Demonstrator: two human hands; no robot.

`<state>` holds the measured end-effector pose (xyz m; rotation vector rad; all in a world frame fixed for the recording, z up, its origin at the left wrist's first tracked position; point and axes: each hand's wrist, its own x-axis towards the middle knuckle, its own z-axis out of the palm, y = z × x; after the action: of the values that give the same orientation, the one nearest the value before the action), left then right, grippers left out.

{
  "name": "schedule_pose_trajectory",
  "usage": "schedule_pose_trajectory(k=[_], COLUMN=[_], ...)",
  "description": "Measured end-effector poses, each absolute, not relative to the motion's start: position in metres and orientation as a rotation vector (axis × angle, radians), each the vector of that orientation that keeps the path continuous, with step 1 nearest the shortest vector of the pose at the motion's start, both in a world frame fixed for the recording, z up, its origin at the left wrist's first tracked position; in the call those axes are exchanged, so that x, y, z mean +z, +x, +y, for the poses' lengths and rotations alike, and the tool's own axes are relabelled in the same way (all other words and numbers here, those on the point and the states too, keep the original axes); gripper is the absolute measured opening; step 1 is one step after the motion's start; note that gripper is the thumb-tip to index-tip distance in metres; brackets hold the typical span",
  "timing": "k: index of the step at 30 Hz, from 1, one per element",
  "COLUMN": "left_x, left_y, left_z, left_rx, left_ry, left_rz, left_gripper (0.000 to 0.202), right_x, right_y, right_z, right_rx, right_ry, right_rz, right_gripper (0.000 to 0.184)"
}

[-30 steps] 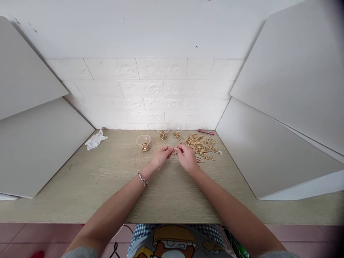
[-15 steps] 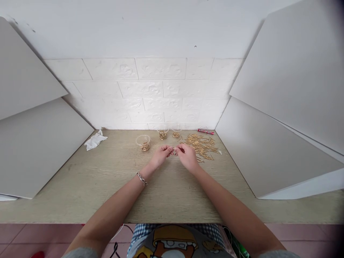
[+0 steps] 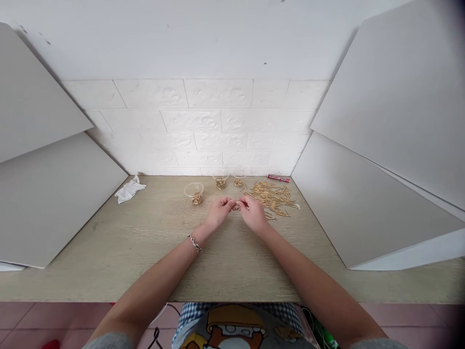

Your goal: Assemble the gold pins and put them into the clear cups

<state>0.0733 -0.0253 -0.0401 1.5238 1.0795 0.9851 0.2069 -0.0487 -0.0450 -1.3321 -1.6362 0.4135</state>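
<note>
My left hand (image 3: 219, 212) and my right hand (image 3: 253, 212) meet fingertip to fingertip above the table. Both are closed in a pinch around a tiny part, mostly covered by the fingers and too small to name. Just beyond and to the right of my right hand lies a loose pile of thin gold-coloured metal pins (image 3: 271, 198). Left of my left hand stands a clear plastic cup (image 3: 194, 190) with small gold-coloured pieces in it. Two more clear cups, a middle one (image 3: 220, 182) and a right one (image 3: 239, 181), hold similar pieces near the wall.
A red marker-like tube (image 3: 278, 178) lies by the wall behind the pile. A crumpled white tissue (image 3: 130, 189) is at the far left of the wooden table (image 3: 145, 247). Grey panels, left (image 3: 69, 194) and right (image 3: 378, 208), flank the work area.
My left hand has shifted slightly to the right, closer against my right fingertips. The cups and the pile have stayed put.
</note>
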Motion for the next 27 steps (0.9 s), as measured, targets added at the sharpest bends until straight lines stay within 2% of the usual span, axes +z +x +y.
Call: schedule_pose_trajectory(k=[5, 11, 20, 27], left_x=[-0.039, -0.030, -0.031, -0.026], left_y=[0.074, 0.072, 0.067, 0.067], left_z=[-0.026, -0.027, -0.025, -0.027], left_rx=[0.995, 1.003, 1.001, 0.944], left_ry=[1.524, 1.483, 1.381, 1.585], left_rz=[1.092, 0.976, 0.945, 1.037], left_gripper=[0.030, 0.035, 0.050, 0.035], right_x=[-0.045, -0.041, -0.034, -0.034], right_y=[0.207, 0.213, 0.218, 0.219], right_z=[-0.049, -0.047, -0.048, -0.049], right_rx=[0.478, 0.709, 0.527, 0.466], right_ry=[-1.316, -1.177, -1.247, -1.258], right_rz=[-1.623, -1.495, -1.636, -1.746], right_gripper=[0.014, 0.014, 0.013, 0.014])
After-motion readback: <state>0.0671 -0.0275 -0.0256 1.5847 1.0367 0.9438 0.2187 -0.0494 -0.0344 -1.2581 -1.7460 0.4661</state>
